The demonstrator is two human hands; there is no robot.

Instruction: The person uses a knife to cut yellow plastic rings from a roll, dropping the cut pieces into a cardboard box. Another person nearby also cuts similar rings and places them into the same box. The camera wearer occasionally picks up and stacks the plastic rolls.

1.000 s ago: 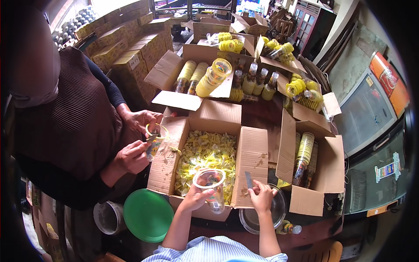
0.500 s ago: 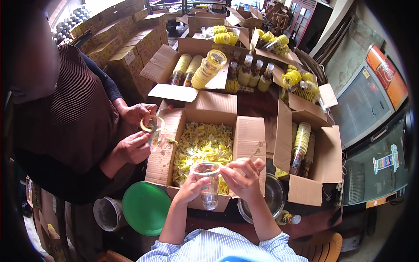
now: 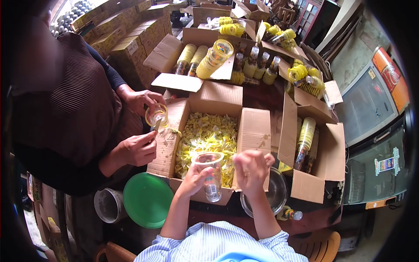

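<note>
My left hand (image 3: 195,180) is closed around a clear plastic cup (image 3: 213,185) with printed sides and a yellowish rim. The cup stands upright over the near edge of an open cardboard box (image 3: 255,131). Inside that box is a heap of crumpled yellow and clear plastic scraps (image 3: 205,131). Just right of the cup, apart from it, my right hand (image 3: 252,172) is raised with its fingers curled. Motion blurs those fingers, so whether they hold anything cannot be made out.
At the left, a co-worker's hands (image 3: 135,150) hold a yellow-rimmed cup (image 3: 157,114) and a small blade (image 3: 157,124). A green lid (image 3: 147,201), a pail (image 3: 108,205) and a metal bowl (image 3: 279,192) lie near me. Boxes with cup stacks (image 3: 306,135) and bottles (image 3: 251,63) stand beyond.
My right hand has come away from the cup's rim, slightly to the right. The co-worker's cup has tilted, and a blade now shows beside it. The whole view has shifted a little.
</note>
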